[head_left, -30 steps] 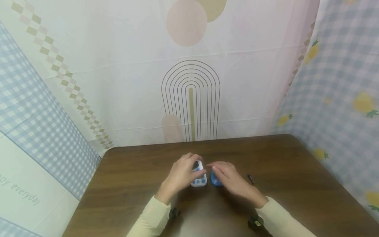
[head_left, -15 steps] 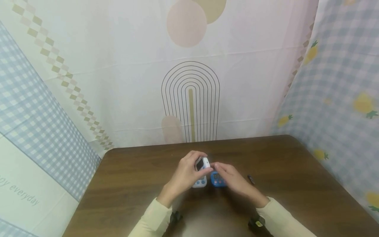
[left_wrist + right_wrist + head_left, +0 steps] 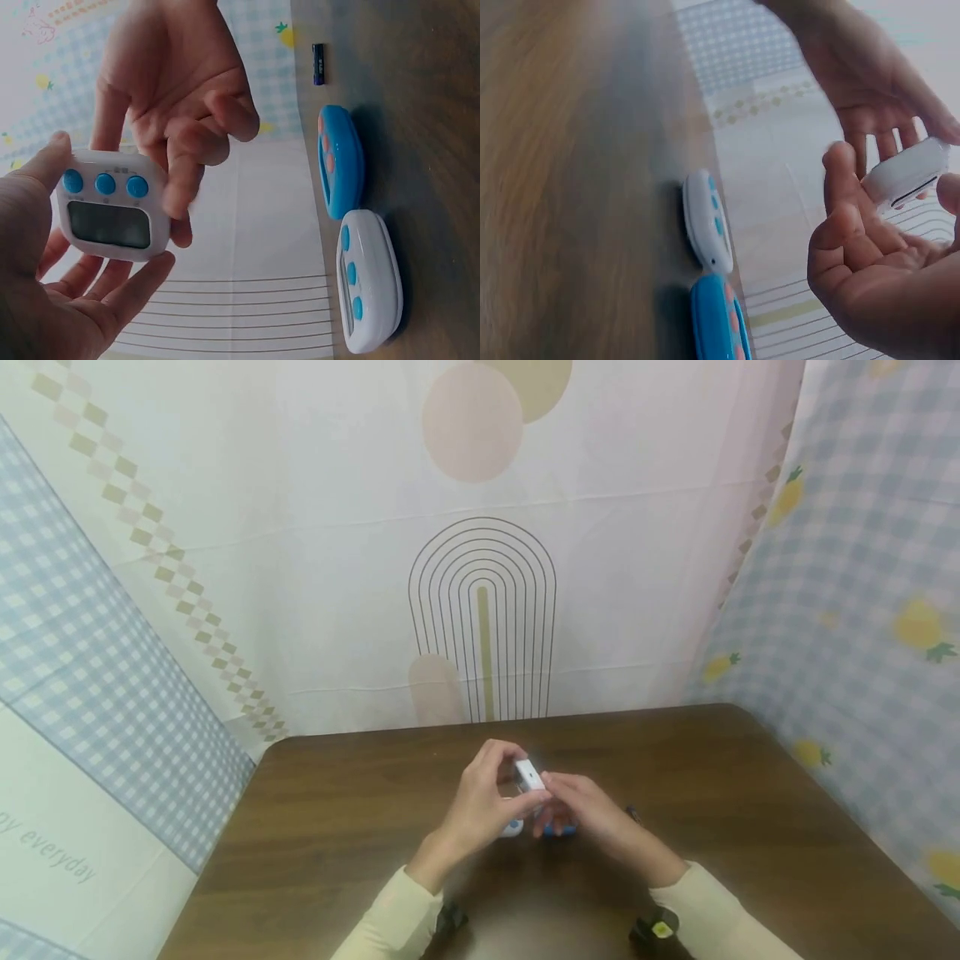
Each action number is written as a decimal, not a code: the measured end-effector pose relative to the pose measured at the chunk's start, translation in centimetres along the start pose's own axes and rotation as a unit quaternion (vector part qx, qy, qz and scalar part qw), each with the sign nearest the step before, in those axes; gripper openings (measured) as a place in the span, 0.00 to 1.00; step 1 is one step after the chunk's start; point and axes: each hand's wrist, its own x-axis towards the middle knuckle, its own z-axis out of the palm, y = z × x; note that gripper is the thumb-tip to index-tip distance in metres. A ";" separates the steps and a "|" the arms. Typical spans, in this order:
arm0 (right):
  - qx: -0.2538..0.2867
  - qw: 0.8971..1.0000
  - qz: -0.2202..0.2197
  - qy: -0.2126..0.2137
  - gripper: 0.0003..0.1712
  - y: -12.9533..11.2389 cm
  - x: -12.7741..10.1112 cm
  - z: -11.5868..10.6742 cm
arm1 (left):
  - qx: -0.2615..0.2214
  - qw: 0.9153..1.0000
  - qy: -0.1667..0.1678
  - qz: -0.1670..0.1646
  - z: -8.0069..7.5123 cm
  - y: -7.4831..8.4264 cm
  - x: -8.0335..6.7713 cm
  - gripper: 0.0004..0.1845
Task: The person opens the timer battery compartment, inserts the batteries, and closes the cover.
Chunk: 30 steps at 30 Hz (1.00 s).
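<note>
Tilted further since the earlier frame, the white timer [image 3: 112,206] is above-left of the blue timer [image 3: 345,161], lifted, not yet set down; the left hand [image 3: 478,797] pinches it, the right hand [image 3: 592,810] half-curls beside it, its hold unclear.

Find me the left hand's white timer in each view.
Head: white timer, just below centre.
Left wrist: white timer, left side, facing the camera.
Right wrist: white timer, right side, nearly edge-on.
Shared landmark: blue timer, mostly hidden in head, right of centre in left wrist, at the bottom edge in right wrist.
</note>
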 end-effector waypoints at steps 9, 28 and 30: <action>0.160 0.985 0.008 -0.064 0.22 0.0 -0.3 -1.1 | -0.094 0.992 -0.044 -0.066 0.3 0.7 0.3 0.30; 0.156 0.987 0.046 0.012 0.14 -0.5 -0.9 -1.5 | -0.119 0.981 -0.034 -0.150 0.4 1.0 0.8 0.33; 0.150 0.988 0.046 0.012 0.14 -0.4 -0.6 -1.5 | -0.113 0.981 -0.031 -0.157 0.2 0.9 0.7 0.32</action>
